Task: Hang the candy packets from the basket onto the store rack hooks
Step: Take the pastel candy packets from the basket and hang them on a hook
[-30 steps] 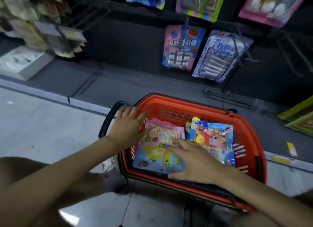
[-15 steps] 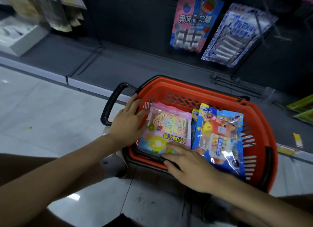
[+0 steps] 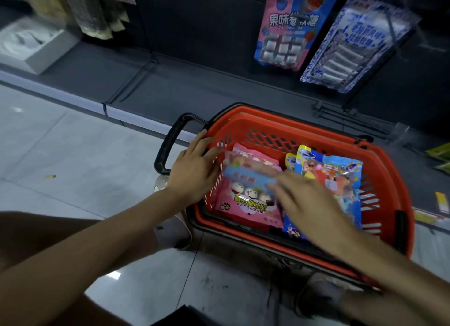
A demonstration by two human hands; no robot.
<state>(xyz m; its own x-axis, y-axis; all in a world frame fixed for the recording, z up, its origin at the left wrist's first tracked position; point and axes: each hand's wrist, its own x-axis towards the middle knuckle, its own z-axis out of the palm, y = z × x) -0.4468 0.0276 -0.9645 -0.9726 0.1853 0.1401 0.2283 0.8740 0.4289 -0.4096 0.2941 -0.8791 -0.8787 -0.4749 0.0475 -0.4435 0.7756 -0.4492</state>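
Note:
An orange basket (image 3: 280,117) stands on the floor in front of the dark rack. A pink packet printed with little faces (image 3: 243,204) and a blue cartoon packet (image 3: 333,174) lie inside it. Above the pink one a blurred pink-and-blue candy packet (image 3: 248,174) is tilted up off the pile. My right hand (image 3: 314,204), blurred by motion, has its fingers on that packet's right end. My left hand (image 3: 194,172) lies flat on the basket's left rim, its thumb beside the packet's corner. Whether the thumb pinches it is unclear.
A pink packet (image 3: 287,26) and a blue-white packet (image 3: 350,45) hang on rack hooks above the basket. Bare wire hooks (image 3: 341,111) stick out just behind its far rim. The basket's black handle (image 3: 168,145) points left. A white box (image 3: 31,45) sits on the low shelf at left.
The top pink-and-blue packet has been lifted off the pile, uncovering the pink faces packet. My right hand moved from the basket's near edge up over the packets. The view tilted down.

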